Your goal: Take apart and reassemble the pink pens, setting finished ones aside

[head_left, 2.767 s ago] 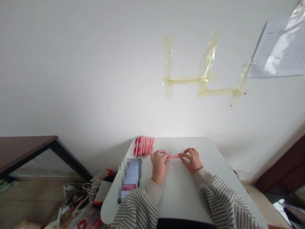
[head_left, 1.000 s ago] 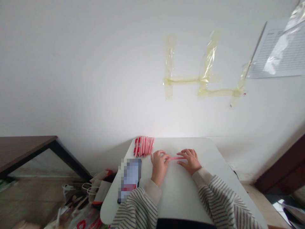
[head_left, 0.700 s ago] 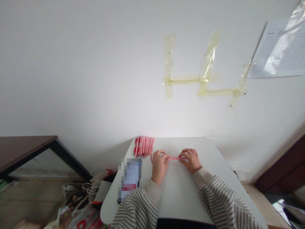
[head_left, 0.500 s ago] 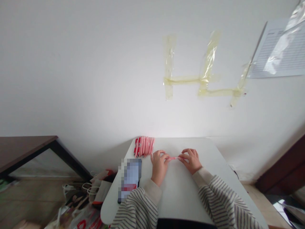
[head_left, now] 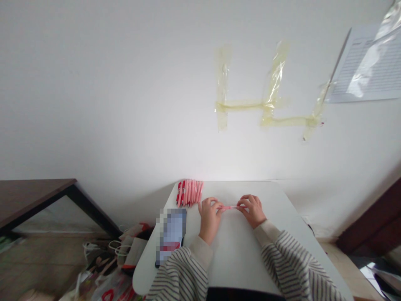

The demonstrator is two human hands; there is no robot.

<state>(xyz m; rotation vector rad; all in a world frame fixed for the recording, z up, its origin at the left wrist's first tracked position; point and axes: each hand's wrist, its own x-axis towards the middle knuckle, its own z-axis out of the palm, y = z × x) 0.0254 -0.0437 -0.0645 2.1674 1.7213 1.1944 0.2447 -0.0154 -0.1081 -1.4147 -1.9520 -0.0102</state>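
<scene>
A slim pink pen (head_left: 230, 207) lies level between my two hands, a pale section showing near its right part. My left hand (head_left: 209, 215) pinches its left end with thumb and fingertips. At the other end, the fingers of my right hand (head_left: 253, 211) are closed on the pen too; its tips are hidden by the fingers. Just beyond my left hand, a row of pink and red pens (head_left: 189, 192) lies side by side at the table's back left corner.
The white table (head_left: 238, 255) stands against a wall with yellowed tape (head_left: 244, 105) on it. A phone (head_left: 171, 236), its screen blurred out, lies left of my left forearm. Bags (head_left: 109, 267) crowd the floor at left, beside a dark brown table (head_left: 37, 194).
My right hand has shifted slightly to the right, so a little more of the pen shows between my hands. My left hand has stayed in place.
</scene>
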